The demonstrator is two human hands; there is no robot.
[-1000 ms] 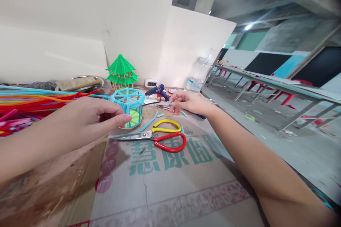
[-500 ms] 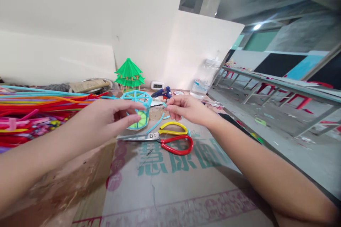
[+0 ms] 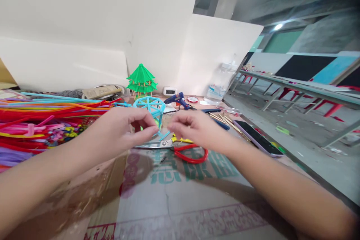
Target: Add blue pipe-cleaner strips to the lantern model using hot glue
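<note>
My left hand (image 3: 137,125) is closed, thumb and fingers pinched together beside the light blue octagonal frame (image 3: 149,101), covering its lower part. Facing it, my right hand (image 3: 189,125) also has its fingertips drawn together, a small gap from the left. What either pinch contains is too small or hidden to make out. Light blue strips (image 3: 164,136) show between and below the fingertips. Scissors (image 3: 191,154) with one red and one yellow handle lie under the hands, partly covered by the right. Behind the frame stands a green tiered-roof model (image 3: 141,78).
Coloured pipe cleaners (image 3: 56,110) are heaped at the left. A blue glue gun (image 3: 180,100), a small digital clock (image 3: 170,90) and a water bottle (image 3: 221,82) stand at the back. Thin sticks (image 3: 232,123) and a phone (image 3: 257,138) lie at the right edge.
My hands have come lower and closer together, and the left fingers have closed. The view has shifted slightly, uncovering the phone and sticks. A short blue piece at my right fingertips is no longer clearly visible there.
</note>
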